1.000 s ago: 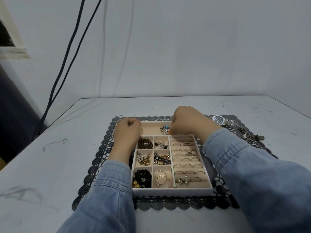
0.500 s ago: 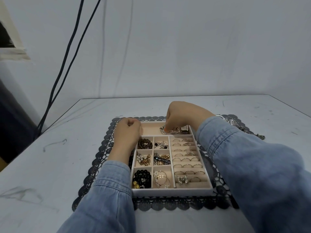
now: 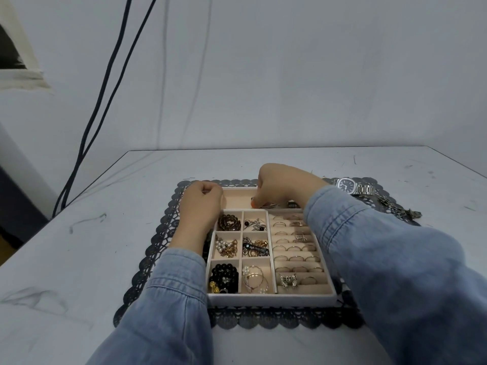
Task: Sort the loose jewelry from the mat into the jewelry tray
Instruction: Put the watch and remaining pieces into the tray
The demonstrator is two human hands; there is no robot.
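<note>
The beige jewelry tray (image 3: 271, 300) sits on a dark lace mat (image 3: 158, 248); its small compartments hold beads, earrings and rows of rings. My right hand (image 3: 284, 184) reaches into the long far compartment, its fingertips pinching a silver bracelet (image 3: 269, 206) that lies on the compartment floor. My left hand (image 3: 201, 206) is curled into a fist against the tray's far left corner, with nothing visible in it. A silver watch (image 3: 353, 186) and a dark chain (image 3: 398, 208) lie loose on the mat's far right.
The white table (image 3: 79, 233) extends around the mat, with a wall close behind it. Two black cables (image 3: 105, 101) hang down the wall at the left. My denim sleeves cover the mat's near corners.
My right hand has moved left along the far compartment, drawing the silver bracelet with it, and the watch behind it is uncovered. My left hand has stayed put.
</note>
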